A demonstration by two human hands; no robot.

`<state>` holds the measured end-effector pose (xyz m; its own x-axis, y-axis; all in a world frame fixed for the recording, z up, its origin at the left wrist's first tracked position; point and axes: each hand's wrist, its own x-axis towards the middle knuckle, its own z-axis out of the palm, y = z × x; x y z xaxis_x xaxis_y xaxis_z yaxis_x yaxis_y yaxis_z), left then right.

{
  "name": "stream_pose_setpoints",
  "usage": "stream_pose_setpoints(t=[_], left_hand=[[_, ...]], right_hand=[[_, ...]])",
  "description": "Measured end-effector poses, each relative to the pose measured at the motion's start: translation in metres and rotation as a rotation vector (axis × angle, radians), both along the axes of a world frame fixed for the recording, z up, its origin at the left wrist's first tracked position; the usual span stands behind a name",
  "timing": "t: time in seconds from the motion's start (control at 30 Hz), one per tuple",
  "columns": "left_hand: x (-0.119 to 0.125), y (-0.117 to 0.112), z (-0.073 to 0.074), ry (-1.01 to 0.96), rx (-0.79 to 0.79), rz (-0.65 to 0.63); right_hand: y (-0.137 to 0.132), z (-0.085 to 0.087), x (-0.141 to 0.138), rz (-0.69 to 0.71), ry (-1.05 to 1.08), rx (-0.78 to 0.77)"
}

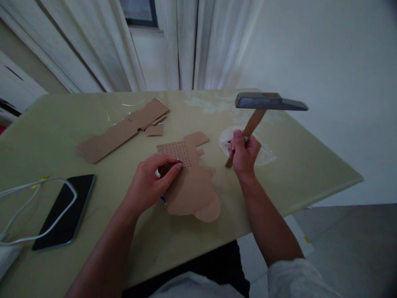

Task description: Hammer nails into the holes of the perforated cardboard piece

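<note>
My right hand is wrapped round the wooden handle of a hammer, its long dark metal head raised above the table. My left hand rests on a piece of brown cardboard with rows of small holes in its upper part. Thumb and forefinger are pinched together at the edge of the holes, on what looks like a small nail; only its tip shows between the fingers. A crumpled clear plastic bag lies behind and beside my right hand.
A long folded cardboard strip lies at the back left, with a small cardboard scrap beside it. On the left, a black tablet lies under a looped white cable. The table's edge runs along the right.
</note>
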<state>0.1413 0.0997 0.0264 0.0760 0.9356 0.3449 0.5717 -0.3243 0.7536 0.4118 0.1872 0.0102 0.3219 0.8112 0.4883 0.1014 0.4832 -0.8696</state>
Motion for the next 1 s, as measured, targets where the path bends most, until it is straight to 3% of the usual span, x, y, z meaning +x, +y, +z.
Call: stream_pose_setpoints(t=[1.0], left_hand=[[0.0092, -0.0010, 0.0017, 0.067, 0.011, 0.004]], right_hand=[[-0.0018, 0.0027, 0.0022, 0.015, -0.052, -0.014]])
